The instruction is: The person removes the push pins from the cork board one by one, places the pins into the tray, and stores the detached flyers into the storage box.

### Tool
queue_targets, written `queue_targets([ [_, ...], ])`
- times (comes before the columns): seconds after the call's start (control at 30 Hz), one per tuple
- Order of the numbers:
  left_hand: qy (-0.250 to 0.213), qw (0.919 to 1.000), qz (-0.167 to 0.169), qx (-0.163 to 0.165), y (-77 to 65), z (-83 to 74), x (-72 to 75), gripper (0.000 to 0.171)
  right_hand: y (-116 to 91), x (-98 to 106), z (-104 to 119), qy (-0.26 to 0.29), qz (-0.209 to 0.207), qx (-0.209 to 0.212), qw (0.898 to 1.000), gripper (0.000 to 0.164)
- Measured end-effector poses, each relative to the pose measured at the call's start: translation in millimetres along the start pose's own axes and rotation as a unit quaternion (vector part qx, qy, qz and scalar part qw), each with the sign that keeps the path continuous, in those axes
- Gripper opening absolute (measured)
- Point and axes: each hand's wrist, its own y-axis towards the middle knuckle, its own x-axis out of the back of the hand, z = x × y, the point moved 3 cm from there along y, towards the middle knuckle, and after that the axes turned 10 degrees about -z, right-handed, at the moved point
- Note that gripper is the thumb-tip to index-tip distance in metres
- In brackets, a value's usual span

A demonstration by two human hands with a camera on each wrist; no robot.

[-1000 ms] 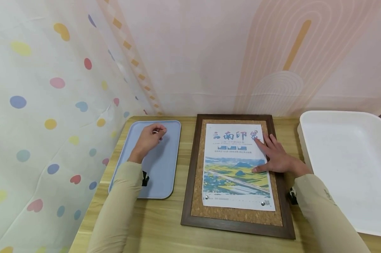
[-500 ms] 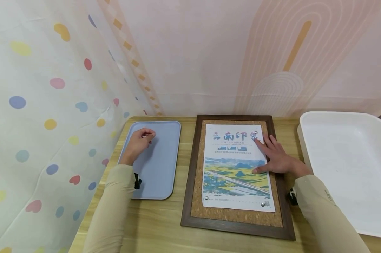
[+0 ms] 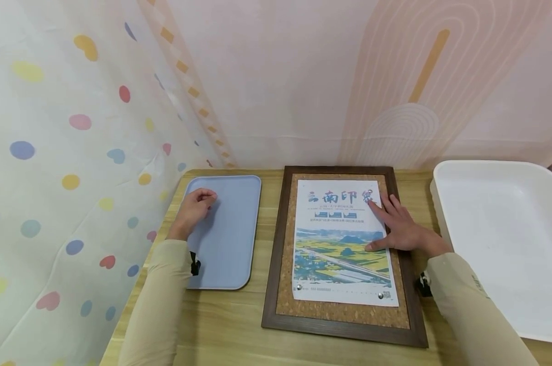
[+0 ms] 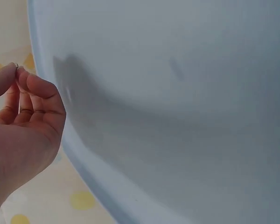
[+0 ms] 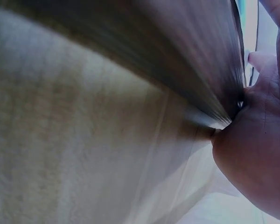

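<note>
Leftward over the blue tray [image 3: 227, 239] the left hand [image 3: 194, 209] has shifted since a second ago, while the right hand [image 3: 404, 231] keeps its place. On the framed corkboard [image 3: 278, 254] lies the printed poster [image 3: 332, 264], its long axis running from near to far, the large title toward the wall and the landscape picture nearer the person; silver pins sit at both lower corners and near the upper right one. From the lower edge the left forearm reaches forward, the hand above the tray's left side; the right forearm slants in from the lower right. Thumb and fingertip of the left hand pinch a tiny glinting item [image 4: 17, 66], too small to identify. Fingers spread, the right hand rests across the poster's right edge, thumb on the landscape.
</note>
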Motion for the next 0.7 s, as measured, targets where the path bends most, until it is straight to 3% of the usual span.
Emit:
queue_targets([
  [0.23,0.041,0.999,-0.009,0.011,0.7,4.5,2.5,0.03,0.9,0.2,-1.5,-0.001,-0.002,0.001,1.0,0.121],
  [0.43,0.038,0.999,-0.008,0.021,0.4,6.6,4.3,0.029,1.0,0.8,-0.3,0.001,0.0,0.011,1.0,0.119],
  [0.7,0.057,0.9976,0.014,0.036,1.3,9.2,5.4,0.031,0.9,0.7,-3.2,-0.002,0.009,0.006,1.0,0.119],
])
